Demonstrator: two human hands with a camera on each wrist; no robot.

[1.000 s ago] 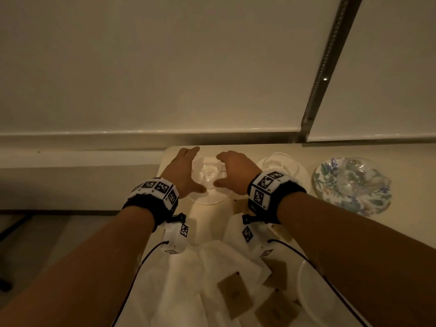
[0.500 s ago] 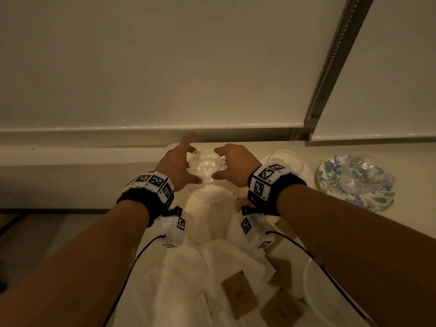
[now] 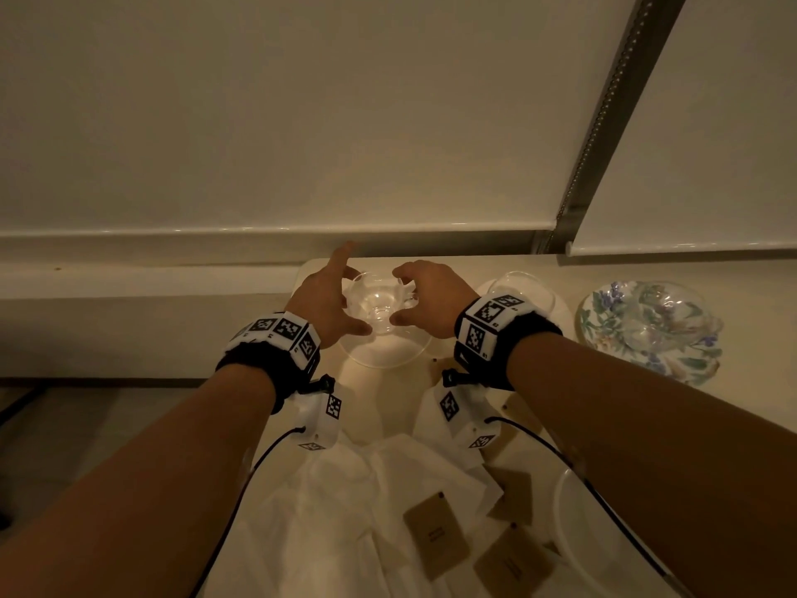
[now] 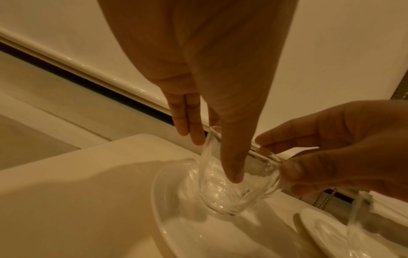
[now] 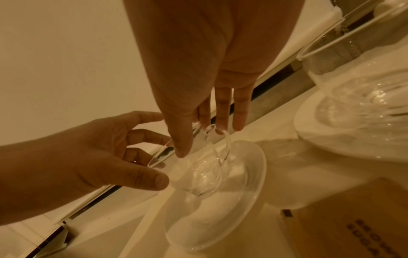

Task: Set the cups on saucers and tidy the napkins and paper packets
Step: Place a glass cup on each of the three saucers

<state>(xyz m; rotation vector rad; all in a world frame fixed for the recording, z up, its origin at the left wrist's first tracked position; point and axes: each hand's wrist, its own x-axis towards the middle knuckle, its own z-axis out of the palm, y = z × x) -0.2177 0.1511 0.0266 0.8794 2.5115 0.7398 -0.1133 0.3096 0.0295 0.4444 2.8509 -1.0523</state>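
From the head view, a clear glass cup stands upright in the middle of a clear glass saucer on the pale table. The left hand is at the cup's left side, thumb reaching in toward its base and forefinger stretched out past its rim. The right hand is at the cup's right side, fingers curled over the rim and thumb low toward the base. Right of this saucer sits a second glass cup on a white saucer, and further right a floral plate bearing another glass piece. Nearer the person than the saucer lie crumpled white napkins and brown paper packets.

From the left wrist view, the left hand has its fingers straight and spread, the thumb tip laid on the cup wall. The right hand, on the far side of the cup, pinches its glass handle between thumb and fingers.

From the right wrist view, the right hand has thumb and fingertips closed about the handle loop and the rim of the cup, which rests on the saucer. The left hand is loosely open beside the cup; whether it touches the glass here is hard to tell. A packet lies right of the saucer.
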